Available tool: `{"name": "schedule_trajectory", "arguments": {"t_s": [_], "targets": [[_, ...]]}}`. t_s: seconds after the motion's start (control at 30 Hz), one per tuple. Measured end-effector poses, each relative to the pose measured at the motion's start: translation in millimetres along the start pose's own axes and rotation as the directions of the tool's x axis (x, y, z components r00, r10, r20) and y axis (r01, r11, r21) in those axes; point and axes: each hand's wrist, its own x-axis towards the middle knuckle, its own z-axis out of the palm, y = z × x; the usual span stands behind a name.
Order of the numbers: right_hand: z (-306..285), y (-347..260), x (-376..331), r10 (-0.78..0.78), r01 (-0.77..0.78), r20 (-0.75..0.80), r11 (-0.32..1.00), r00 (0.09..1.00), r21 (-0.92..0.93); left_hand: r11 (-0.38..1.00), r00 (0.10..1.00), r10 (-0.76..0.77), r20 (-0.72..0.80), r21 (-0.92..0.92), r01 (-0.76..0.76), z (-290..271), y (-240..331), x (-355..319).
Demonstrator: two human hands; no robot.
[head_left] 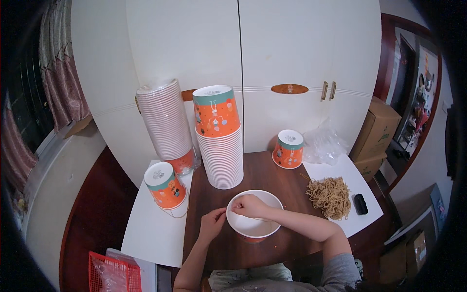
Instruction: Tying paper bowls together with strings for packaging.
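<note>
Paper bucket (248,228): mouth up on brown tabletop (294,192), right of the left hand, beneath the right.
Left hand (213,224): fingertips bent at the outer left rim; cannot tell whether pinching.
Right hand (253,206): curled inside, by the left wall; grasp hidden.
Tan string heap (331,198): farther right.

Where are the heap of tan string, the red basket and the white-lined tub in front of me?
Tan string (331,197): head view, middle of the heap.
Red basket (132,276): head view, right-hand mesh wall.
Tub (249,227): head view, bare white inside.
</note>
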Motion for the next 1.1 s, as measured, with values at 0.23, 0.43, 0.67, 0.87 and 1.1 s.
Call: {"name": "schedule_trajectory", "arguments": {"t_s": [0.23,0.43,0.67,0.87,1.1], "targets": [[3.2,1.1,2.8,-0.004,0.003,-0.013,1.000,1.000,-0.006,0.988,0.995,0.098,0.019,0.119,-0.100,-0.5,-6.8,4.0],[5.3,6.4,4.1,-0.052,0.052,-0.007,0.999,0.999,0.013,0.991,0.999,0.042,0.010,0.131,-0.043,3.8,-1.5,7.0],[-17.5,5.5,-0.3,-0.235,0.221,0.278,0.972,0.932,0.081,0.989,0.999,0.037,0.015,0.140,-0.039,17.1,12.7,-12.4],[-30.9,11.7,-15.0,-0.255,0.227,0.411,0.967,0.875,0.117,0.999,0.991,0.001,0.137,-0.036,0.004,22.5,17.1,-36.3],[-52.0,10.9,-28.8,-0.220,0.208,0.393,0.975,0.893,0.073,0.781,0.973,-0.103,0.206,-0.589,0.207,-12.2,50.4,-27.6]]}}
